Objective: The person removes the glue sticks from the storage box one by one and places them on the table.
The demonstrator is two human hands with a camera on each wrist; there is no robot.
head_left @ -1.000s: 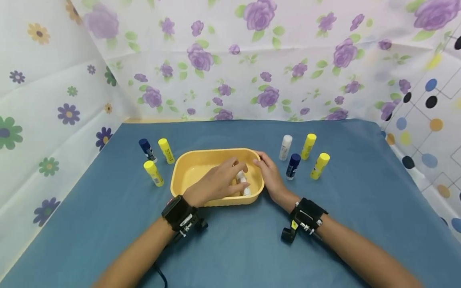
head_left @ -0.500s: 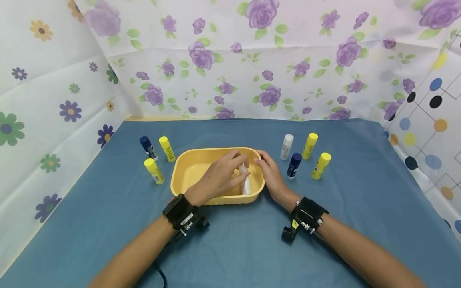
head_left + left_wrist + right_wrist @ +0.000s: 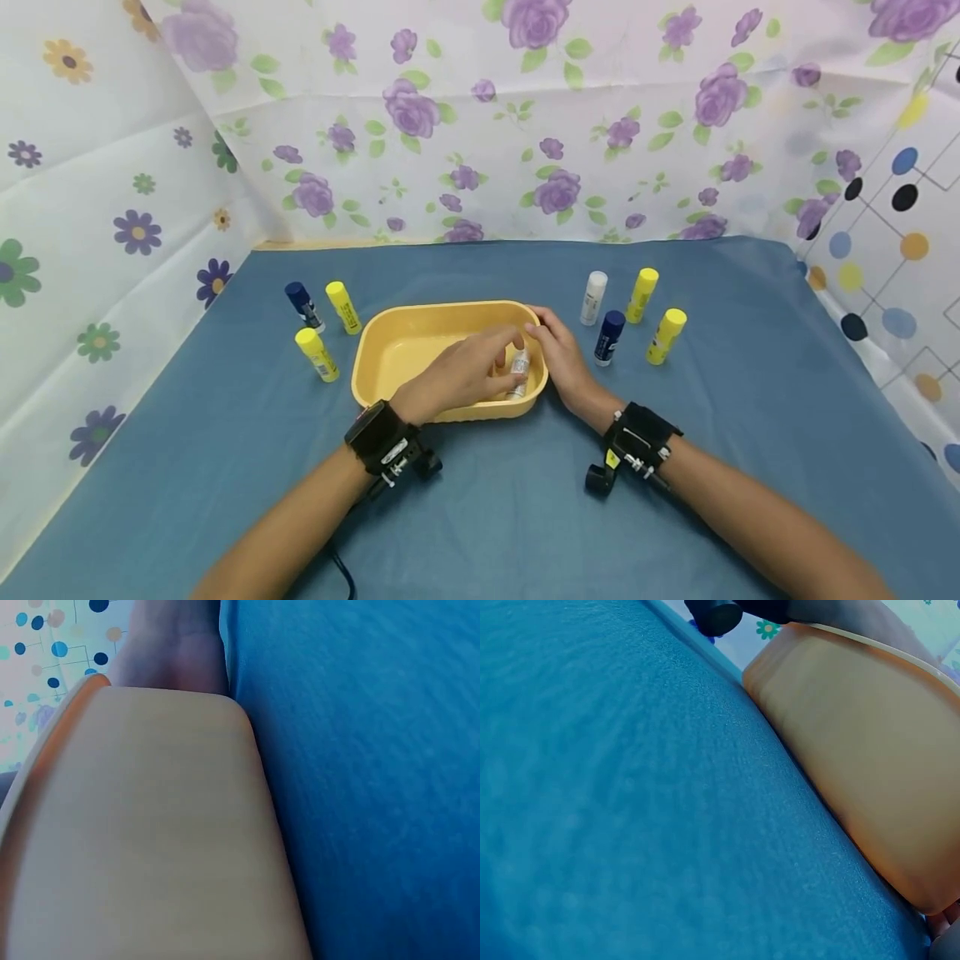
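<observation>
A yellow plastic tray stands on the blue cloth in the head view. My left hand reaches over its near side, fingers and thumb curled about a white glue stick at the tray's right end. The thumb crosses the stick's lower part, and the index finger is near its top. My right hand grips the tray's right end, thumb at the rim and the other fingers mostly hidden outside. Both wrist views mainly show the tray's outer wall, and the right one shows a bit of fingers at its lower corner.
Left of the tray stand a blue-capped glue stick and two yellow ones, one nearer and one farther. On the right are a white glue stick, a blue-capped one and two more yellow ones. Patterned sheets hang behind.
The white glue stick in the tray has shifted slightly right, turning from leaning left to leaning right, with my left fingers moving about it. My right hand stays at the tray's end.
</observation>
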